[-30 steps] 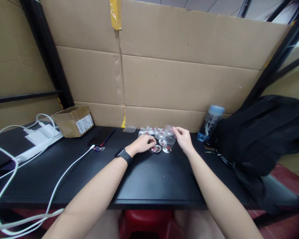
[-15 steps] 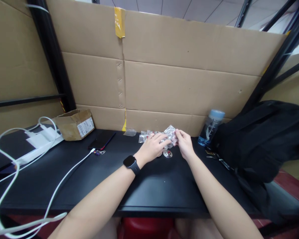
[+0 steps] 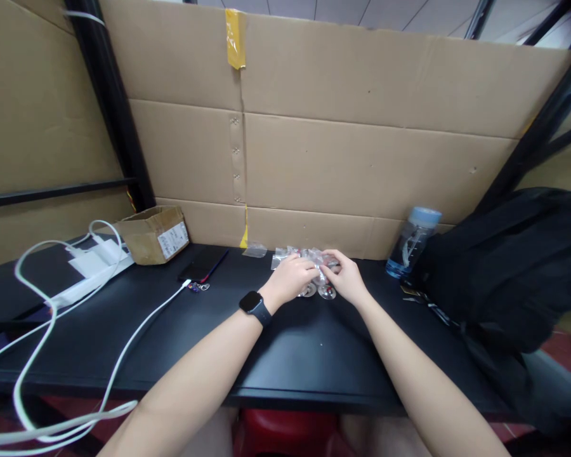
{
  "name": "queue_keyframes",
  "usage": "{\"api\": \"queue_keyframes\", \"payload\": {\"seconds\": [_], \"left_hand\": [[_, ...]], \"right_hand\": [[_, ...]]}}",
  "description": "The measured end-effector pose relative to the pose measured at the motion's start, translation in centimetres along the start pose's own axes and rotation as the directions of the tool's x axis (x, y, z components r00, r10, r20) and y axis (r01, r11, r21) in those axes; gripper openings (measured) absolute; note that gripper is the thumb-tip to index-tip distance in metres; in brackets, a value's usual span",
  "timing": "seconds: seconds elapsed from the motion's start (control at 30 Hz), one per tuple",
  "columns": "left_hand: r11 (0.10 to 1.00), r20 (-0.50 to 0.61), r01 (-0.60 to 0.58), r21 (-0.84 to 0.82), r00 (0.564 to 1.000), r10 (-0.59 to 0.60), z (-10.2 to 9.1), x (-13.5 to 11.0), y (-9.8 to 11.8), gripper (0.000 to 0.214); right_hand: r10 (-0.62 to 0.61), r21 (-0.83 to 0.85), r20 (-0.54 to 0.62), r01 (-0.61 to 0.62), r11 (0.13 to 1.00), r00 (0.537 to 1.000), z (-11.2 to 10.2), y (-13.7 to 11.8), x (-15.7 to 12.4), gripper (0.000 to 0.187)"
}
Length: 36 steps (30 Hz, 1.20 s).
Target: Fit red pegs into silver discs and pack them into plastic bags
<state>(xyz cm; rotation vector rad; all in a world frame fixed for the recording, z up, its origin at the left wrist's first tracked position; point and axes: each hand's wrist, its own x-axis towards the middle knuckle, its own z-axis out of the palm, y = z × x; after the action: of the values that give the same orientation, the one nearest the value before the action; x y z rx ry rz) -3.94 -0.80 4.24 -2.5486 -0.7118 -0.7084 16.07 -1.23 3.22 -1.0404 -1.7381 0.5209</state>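
At the back middle of the black table, a crinkled clear plastic bag sits between my two hands. My left hand, with a black watch on its wrist, is closed with its fingertips at the bag's left side. My right hand grips the bag's right side between thumb and fingers. Just below the hands lie a round clear disc with a red spot and another clear disc. More clear plastic packets show behind my left hand, partly covered by it. What the bag contains is hard to make out.
A flat clear plastic piece lies left of the packets. Farther left are a phone, an open cardboard box and white cables. On the right stand a water bottle and a black backpack. A cardboard wall closes the back.
The shiny bag, held up a moment ago, is lower now between my hands. My right hand has come closer to my left. The whole view has shifted slightly.
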Motion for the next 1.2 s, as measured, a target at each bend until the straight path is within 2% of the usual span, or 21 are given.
{"api": "queue_keyframes", "payload": {"seconds": [0.07,0.17,0.23,0.3,0.37,0.47,0.53,0.6,0.67,0.73,0.83,0.9,1.0,1.2], "left_hand": [[1.0,0.014,-0.003,-0.003,1.0,0.003,0.2,0.1,-0.1,0.015],[1.0,0.045,0.022,-0.015,0.999,-0.021,-0.2,0.1,-0.8,0.015],[0.995,0.045,0.091,-0.028,0.995,-0.089,-0.8,-0.3,-2.0,0.014],[0.974,0.008,0.222,-0.038,0.975,-0.221,-1.5,-1.1,-3.7,0.011],[0.923,-0.042,0.381,-0.043,0.923,-0.383,-2.0,-2.3,-5.8,0.008],[0.823,-0.109,0.567,0.019,0.82,-0.562,-2.2,-4.6,-8.5,0.012],[0.744,-0.132,0.664,0.07,0.746,-0.653,-1.8,-5.9,-9.6,0.018],[0.689,-0.101,0.719,0.096,0.695,-0.712,-1.0,-6.7,-10.2,0.026],[0.669,0.008,0.736,0.106,0.672,-0.741,0.1,-7.1,-10.6,0.032],[0.67,0.173,0.734,0.112,0.649,-0.741,1.3,-7.3,-10.9,0.037],[0.664,0.363,0.738,0.119,0.59,-0.721,2.7,-7.3,-11.3,0.046],[0.659,0.406,0.742,0.121,0.569,-0.715,3.2,-7.3,-11.6,0.048],[0.661,0.411,0.74,0.129,0.566,-0.715,3.4,-7.3,-11.8,0.049],[0.649,0.407,0.75,0.132,0.556,-0.725,3.6,-7.2,-11.8,0.051]], "right_hand": [[-0.039,-0.077,-0.052,0.035,0.996,0.998,-0.1,0.2,0.1,0.031],[-0.056,-0.079,-0.131,0.046,0.996,0.99,-0.3,0.2,0.2,0.029],[-0.042,-0.05,-0.146,0.035,0.998,0.988,-0.5,0.3,0.3,0.03],[-0.036,-0.028,-0.145,0.032,0.999,0.989,-0.6,0.4,0.3,0.031],[-0.049,-0.029,-0.157,0.045,0.999,0.986,-0.5,0.5,0.4,0.031],[-0.078,-0.061,-0.175,0.069,0.996,0.981,-0.4,0.7,0.4,0.031],[-0.084,-0.077,-0.175,0.072,0.994,0.981,-0.4,0.7,0.4,0.032],[-0.081,-0.083,-0.171,0.067,0.994,0.982,-0.3,0.6,0.4,0.032],[-0.072,-0.086,-0.166,0.058,0.995,0.983,-0.3,0.6,0.4,0.032],[-0.058,-0.087,-0.153,0.045,0.995,0.987,-0.2,0.7,0.3,0.032],[-0.035,-0.08,-0.114,0.026,0.996,0.993,-0.1,0.7,0.3,0.031],[-0.027,-0.08,-0.088,0.02,0.997,0.996,-0.1,0.8,0.4,0.03],[-0.038,-0.116,-0.061,0.031,0.993,0.997,-0.2,1.0,0.5,0.027],[-0.074,-0.327,-0.082,0.044,0.944,0.994,-0.6,3.0,0.8,0.031]]}}
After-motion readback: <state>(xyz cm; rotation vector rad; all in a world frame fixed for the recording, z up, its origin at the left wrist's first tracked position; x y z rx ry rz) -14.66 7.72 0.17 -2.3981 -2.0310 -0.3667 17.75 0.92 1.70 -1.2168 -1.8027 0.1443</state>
